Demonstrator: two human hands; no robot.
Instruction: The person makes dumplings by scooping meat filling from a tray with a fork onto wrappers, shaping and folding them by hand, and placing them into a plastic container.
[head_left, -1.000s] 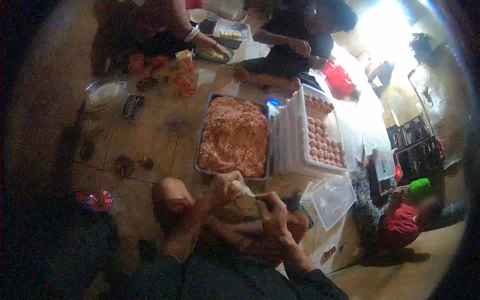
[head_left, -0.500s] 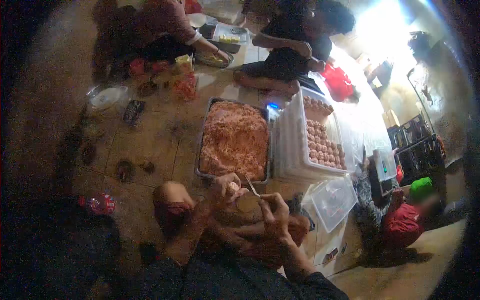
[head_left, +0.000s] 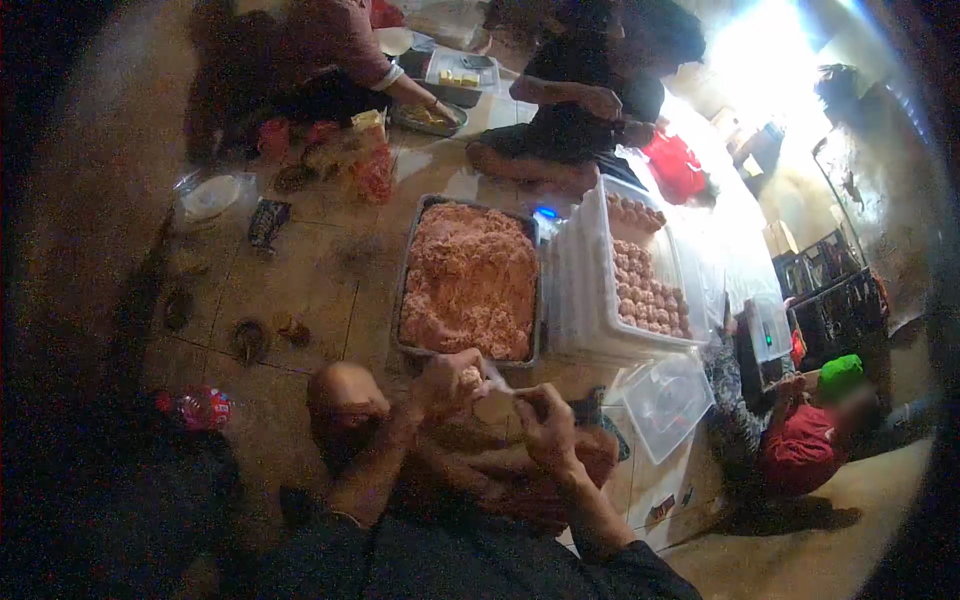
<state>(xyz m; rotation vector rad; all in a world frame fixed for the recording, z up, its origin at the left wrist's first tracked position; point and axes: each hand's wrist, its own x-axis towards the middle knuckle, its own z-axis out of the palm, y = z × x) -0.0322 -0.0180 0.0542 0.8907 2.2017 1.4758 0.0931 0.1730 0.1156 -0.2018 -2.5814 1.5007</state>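
Observation:
My left hand (head_left: 447,387) is closed around a small lump of minced meat mixture (head_left: 471,377), just above the near edge of a dark tray (head_left: 398,345). Pinched in my right hand (head_left: 550,425) is a thin, light utensil (head_left: 500,387), its tip at the lump; motion blur hides its exact shape. The tray is filled with pinkish minced meat mixture (head_left: 470,270), hollowed in the middle. To its right stands a tall clear plastic bin (head_left: 575,300), with rows of meatballs (head_left: 648,285) on top.
A clear lid (head_left: 668,405) lies right of my knee. A person in dark clothing (head_left: 560,110) sits beyond the bin, another person (head_left: 340,50) reaches into a tray at the back. A person in red (head_left: 803,450) is at right. A bottle (head_left: 205,408) lies left.
The utensil has swung down toward the lump in my left hand and is now more level. My left hand has shifted slightly. The person in red has raised their hands.

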